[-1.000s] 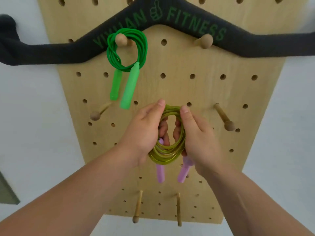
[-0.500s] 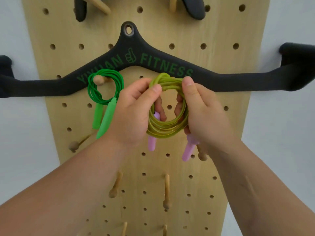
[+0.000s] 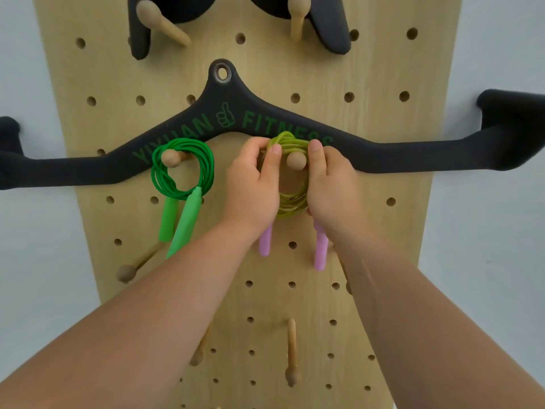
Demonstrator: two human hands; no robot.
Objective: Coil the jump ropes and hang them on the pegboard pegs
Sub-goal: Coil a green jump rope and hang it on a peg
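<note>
Ringing peg [image 3: 296,164]: olive rope coil [image 3: 290,203] btwn L hand [image 3: 250,191] & R hand [image 3: 334,191].

The wooden pegboard [image 3: 374,237] stands upright, drilled with rows of round holes and fitted with round-knobbed wooden pegs. The green jump rope [image 3: 207,169] is coiled into a loop and hangs on the first peg [image 3: 170,157]; its two green handles [image 3: 185,225] point down, side by side. The olive jump rope [image 3: 290,203], also coiled and held at both sides, encircles the second peg [image 3: 295,162] just to the right, whose knob shows through the coil. Its two pink handles [image 3: 321,249] hang straight down, apart. Whether this coil bears on the peg cannot be determined.
</note>
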